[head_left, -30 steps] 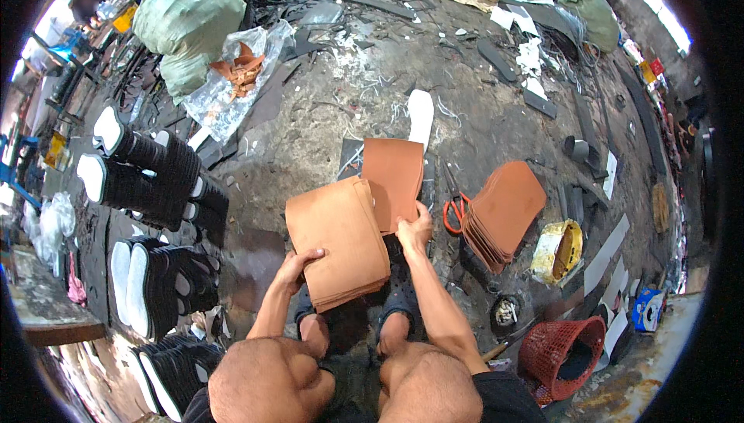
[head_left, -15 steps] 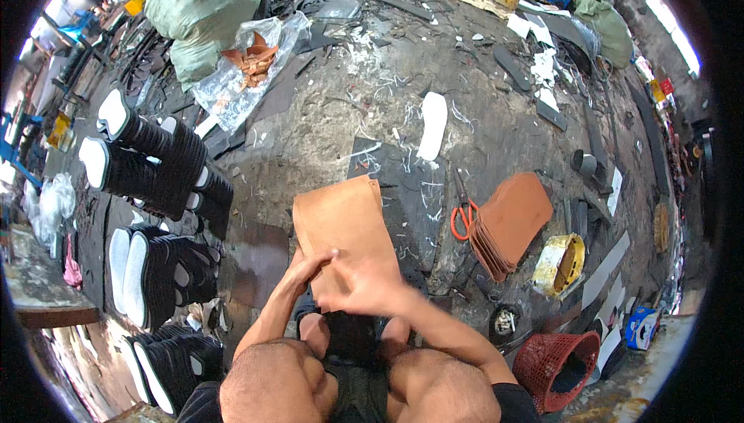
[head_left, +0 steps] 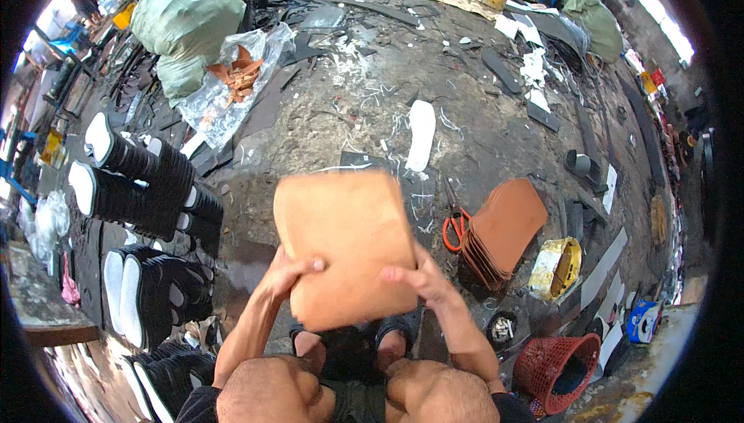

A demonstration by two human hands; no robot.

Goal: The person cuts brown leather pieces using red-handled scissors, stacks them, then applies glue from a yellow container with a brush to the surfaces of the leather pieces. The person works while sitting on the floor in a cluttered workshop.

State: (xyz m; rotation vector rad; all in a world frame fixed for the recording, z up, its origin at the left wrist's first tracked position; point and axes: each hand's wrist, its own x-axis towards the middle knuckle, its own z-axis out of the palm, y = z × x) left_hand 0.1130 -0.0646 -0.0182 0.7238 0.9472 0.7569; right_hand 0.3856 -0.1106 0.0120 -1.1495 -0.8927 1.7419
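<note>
A tan sheet that looks like leather point(head_left: 349, 229), seemingly a stack of several, is held up in front of my knees. My left hand point(head_left: 288, 272) grips its left edge, thumb on top and fingers hidden underneath. At the opposite edge my right hand point(head_left: 428, 279) holds on the same way, its thumb pressed on the surface. To the right, a pile of brown sole-shaped pieces point(head_left: 508, 225) lies on the floor. Orange-handled scissors point(head_left: 453, 231) rest beside that pile, nearest to my right hand.
Stacks of black-and-white soles point(head_left: 147, 183) stand at left. A white sole piece point(head_left: 421, 136) lies ahead among thread scraps. At right are a yellow-white tin point(head_left: 555, 268) and a red basket point(head_left: 558, 372). Far left, a pale green sack point(head_left: 186, 16) stands by a plastic bag of orange scraps point(head_left: 240, 74).
The tan sheet has turned to lie broader before me. My right hand has moved from over the sheet to its right edge and now grips it there.
</note>
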